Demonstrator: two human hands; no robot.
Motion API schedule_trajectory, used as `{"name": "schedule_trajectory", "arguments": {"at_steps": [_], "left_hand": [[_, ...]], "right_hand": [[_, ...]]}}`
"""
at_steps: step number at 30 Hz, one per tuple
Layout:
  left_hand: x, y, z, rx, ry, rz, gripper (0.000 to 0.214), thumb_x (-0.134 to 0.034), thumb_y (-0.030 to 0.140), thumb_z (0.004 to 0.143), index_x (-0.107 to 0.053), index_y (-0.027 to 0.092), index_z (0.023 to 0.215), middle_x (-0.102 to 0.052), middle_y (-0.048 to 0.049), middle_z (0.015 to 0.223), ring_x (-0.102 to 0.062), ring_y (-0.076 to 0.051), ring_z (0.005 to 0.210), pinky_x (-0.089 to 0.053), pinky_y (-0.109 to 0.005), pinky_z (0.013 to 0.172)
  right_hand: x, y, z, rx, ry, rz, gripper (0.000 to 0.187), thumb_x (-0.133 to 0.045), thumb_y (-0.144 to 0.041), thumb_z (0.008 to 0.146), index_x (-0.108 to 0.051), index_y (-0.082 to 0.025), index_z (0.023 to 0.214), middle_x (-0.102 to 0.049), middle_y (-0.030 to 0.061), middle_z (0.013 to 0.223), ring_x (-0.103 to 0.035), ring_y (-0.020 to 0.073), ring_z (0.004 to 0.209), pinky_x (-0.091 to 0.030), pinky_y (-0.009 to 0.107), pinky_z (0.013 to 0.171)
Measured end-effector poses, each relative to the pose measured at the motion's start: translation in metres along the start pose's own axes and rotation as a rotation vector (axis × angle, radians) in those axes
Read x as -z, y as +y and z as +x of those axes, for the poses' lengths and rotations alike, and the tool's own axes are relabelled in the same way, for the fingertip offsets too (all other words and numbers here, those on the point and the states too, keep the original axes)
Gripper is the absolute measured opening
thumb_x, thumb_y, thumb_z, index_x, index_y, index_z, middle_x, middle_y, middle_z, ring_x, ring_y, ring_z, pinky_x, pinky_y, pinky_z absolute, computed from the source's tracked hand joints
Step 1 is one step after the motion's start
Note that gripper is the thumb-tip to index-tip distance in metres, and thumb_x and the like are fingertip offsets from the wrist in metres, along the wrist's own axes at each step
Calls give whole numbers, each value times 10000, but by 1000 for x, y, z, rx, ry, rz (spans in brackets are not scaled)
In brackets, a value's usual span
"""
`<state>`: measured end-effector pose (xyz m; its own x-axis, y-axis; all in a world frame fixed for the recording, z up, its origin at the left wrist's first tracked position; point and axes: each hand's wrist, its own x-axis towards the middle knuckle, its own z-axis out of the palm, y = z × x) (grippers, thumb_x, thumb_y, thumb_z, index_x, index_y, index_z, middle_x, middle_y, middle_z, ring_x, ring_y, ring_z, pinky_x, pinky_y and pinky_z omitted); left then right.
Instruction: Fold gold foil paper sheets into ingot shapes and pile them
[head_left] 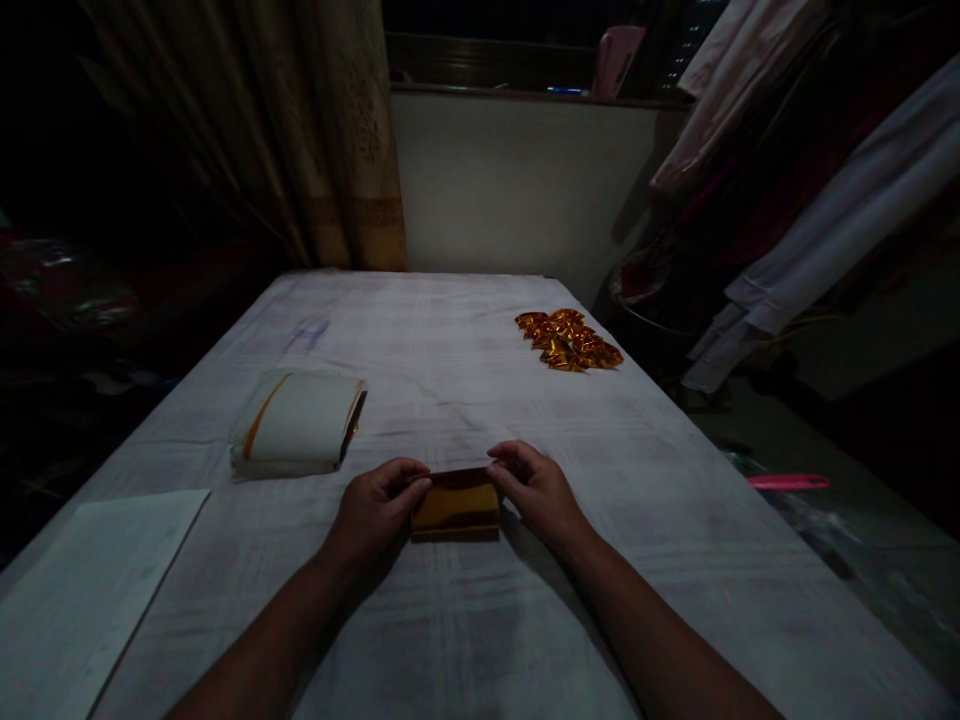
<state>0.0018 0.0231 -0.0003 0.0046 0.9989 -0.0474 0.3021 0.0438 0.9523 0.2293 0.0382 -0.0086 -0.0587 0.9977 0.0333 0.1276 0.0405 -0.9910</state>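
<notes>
A small rectangle of shiny gold paper (456,505) lies flat on the white-covered table (480,620) right in front of me. My left hand (377,512) pinches its left edge with curled fingers. My right hand (534,490) grips the right edge the same way, fingertips on the top corner. A stack of paper sheets with gold undersides (296,425) rests to the left of my hands. Several folded gold pieces (568,340) lie in a pile at the far right of the table.
A flat white sheet (82,590) lies at the near left corner. A curtain (300,130) hangs behind the table on the left, and clothes (810,180) hang on the right. A pink object (787,482) sits on the floor to the right.
</notes>
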Motion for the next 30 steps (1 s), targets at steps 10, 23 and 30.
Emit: {"name": "schedule_trajectory", "arguments": {"at_steps": [10, 23, 30], "left_hand": [[3, 2, 0, -22, 16, 39, 271, -673, 447, 755, -740, 189, 804, -707, -27, 707, -634, -179, 662, -486, -275, 626], [3, 6, 4, 19, 131, -125, 340, -749, 493, 670, -709, 179, 794, -702, -16, 671, -635, -160, 591, -523, -265, 566], [3, 3, 5, -18, 160, -103, 318, -735, 476, 683, -705, 188, 814, -726, -25, 727, -664, -173, 653, -536, -272, 601]], "right_hand": [[-1, -1, -2, -10, -24, 7, 328, -711, -410, 734, -707, -210, 993, -726, 28, 819, -681, 188, 762, -535, 319, 724], [11, -5, 1, 120, 89, -190, 259, -644, -442, 805, -776, -223, 849, -762, 56, 841, -694, 220, 775, -549, 318, 683], [11, -10, 0, 60, 68, -138, 274, -668, -469, 770, -696, -212, 680, -616, -9, 596, -566, 152, 569, -444, 262, 547]]}}
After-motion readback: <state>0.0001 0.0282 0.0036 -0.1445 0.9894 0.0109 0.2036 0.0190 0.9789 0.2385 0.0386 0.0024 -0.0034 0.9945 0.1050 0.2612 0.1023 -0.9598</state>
